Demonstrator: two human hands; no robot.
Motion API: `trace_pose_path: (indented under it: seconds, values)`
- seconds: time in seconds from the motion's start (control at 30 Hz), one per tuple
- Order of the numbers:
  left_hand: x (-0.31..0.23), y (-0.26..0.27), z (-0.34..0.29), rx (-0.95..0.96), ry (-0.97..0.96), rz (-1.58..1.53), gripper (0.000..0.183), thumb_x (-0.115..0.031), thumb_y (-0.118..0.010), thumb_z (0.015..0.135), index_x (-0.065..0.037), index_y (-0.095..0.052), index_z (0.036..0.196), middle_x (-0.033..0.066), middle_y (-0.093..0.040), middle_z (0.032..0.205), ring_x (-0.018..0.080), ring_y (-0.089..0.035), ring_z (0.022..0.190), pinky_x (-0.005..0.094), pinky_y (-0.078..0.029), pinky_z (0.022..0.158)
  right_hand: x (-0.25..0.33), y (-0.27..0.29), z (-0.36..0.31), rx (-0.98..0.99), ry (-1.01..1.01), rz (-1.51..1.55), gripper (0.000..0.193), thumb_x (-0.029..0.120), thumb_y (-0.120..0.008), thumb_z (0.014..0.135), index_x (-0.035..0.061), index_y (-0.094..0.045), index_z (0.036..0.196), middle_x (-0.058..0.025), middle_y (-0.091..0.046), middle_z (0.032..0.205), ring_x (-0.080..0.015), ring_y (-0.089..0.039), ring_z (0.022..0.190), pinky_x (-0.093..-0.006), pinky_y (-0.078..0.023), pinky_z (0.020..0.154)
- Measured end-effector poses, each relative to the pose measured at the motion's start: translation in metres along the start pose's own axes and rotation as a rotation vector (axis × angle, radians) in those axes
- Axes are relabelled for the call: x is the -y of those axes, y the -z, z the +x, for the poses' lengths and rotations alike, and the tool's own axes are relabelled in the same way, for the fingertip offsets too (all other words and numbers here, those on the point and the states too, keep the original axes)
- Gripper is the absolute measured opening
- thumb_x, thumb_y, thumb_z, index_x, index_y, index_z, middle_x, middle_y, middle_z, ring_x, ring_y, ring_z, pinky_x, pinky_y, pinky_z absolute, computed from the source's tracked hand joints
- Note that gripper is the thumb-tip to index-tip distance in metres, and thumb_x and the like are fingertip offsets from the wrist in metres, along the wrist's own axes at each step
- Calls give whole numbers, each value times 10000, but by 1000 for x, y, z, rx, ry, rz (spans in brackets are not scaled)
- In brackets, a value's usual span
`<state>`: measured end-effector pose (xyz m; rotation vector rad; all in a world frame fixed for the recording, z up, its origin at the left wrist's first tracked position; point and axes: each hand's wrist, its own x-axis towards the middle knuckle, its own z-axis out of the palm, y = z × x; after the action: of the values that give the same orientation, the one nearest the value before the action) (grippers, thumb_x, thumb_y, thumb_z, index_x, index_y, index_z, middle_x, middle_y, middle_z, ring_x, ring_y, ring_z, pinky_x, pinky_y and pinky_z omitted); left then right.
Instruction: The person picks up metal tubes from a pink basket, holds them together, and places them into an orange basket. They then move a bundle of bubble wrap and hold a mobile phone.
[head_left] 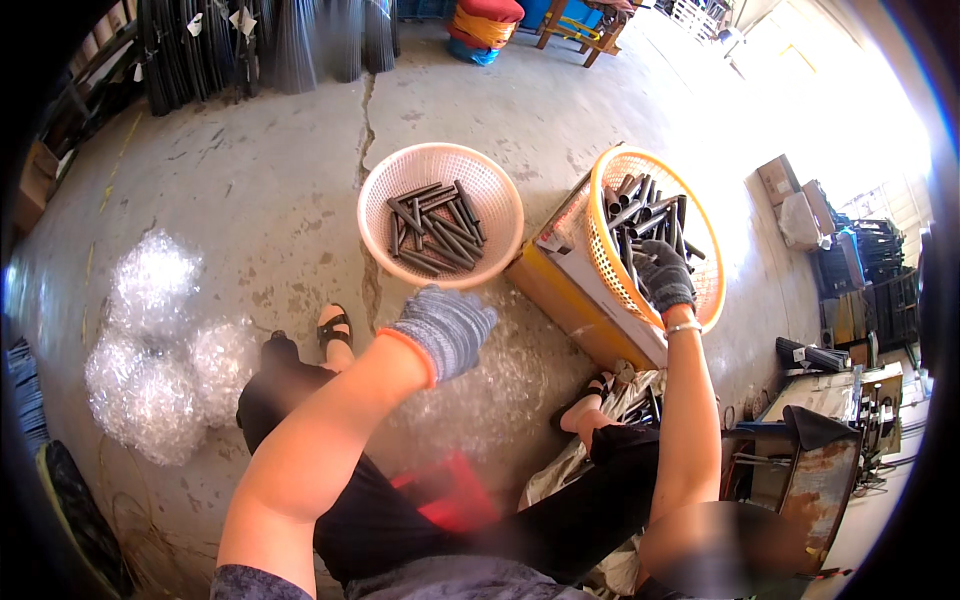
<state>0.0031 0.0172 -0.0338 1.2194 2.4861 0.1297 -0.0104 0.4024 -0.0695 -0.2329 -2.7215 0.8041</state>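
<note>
My right hand (pixel 665 277), in a dark grey knit glove, reaches over the near rim of a yellow-rimmed plastic basket (pixel 713 240). Its fingers bend down onto the dark tubes (pixel 655 210) heaped inside, closed around one at the near side of the pile. In a grey knit glove with an orange cuff, my left hand (pixel 445 328) hovers just in front of a pale pink basket (pixel 440 158). Its fingers curl away from view, so whatever they hold is hidden. Several short dark tubes (pixel 440 228) lie loosely inside the pink basket.
The yellow-rimmed basket leans on a cardboard box (pixel 580 305). Clear plastic bundles (pixel 160 350) lie at left, and clear plastic film (pixel 480 400) spreads between my feet. A blurred red object (pixel 450 490) is near my legs. Upright dark rods (pixel 270 45) stand at the back left.
</note>
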Motion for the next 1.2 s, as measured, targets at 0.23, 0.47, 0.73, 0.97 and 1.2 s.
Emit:
trace_pose_path:
  seconds: [0.23, 0.47, 0.73, 0.97, 1.2]
  values:
    - [5, 1, 2, -17, 12, 26, 396, -284, -625, 782, -50, -552, 1093, 145, -614, 967, 298, -601, 923, 423, -463, 781, -2, -44, 83, 276, -308, -499, 497, 433, -298, 939, 145, -428, 1323, -187, -281, 1414, -306, -262, 1320, -377, -200, 1084]
    - [12, -1, 1, -1, 30, 29, 392, -274, -618, 789, -39, -547, 1094, 148, -610, 955, 282, -603, 919, 418, -462, 768, 30, -56, 94, 213, 16, -1131, 581, 446, -246, 932, 124, -248, 1416, -195, -184, 1471, -364, -134, 1366, -620, -27, 1057]
    - [5, 1, 3, 21, 6, 22, 390, -278, -623, 791, -37, -545, 1087, 138, -613, 947, 287, -609, 902, 412, -467, 765, 29, 1, 73, 473, -289, -776, 430, 414, -518, 838, 11, -650, 908, -244, -619, 909, -363, -607, 920, -418, -467, 785]
    - [11, 2, 7, 103, 37, -7, 403, -284, -635, 789, -34, -542, 1091, 162, -612, 981, 304, -595, 944, 419, -467, 796, 15, -9, 18, 232, -205, -650, 353, 397, -589, 777, 65, -641, 885, -236, -618, 895, -404, -589, 843, -440, -460, 726]
    - [-1, 16, 15, -69, -59, -109, 467, -329, -662, 775, -13, -555, 1102, 176, -598, 994, 313, -582, 959, 402, -455, 831, 79, 33, -9, -18, -104, 445, 193, 43, -584, 816, 36, -540, 1004, -40, -568, 715, -130, -550, 580, -250, -446, 472]
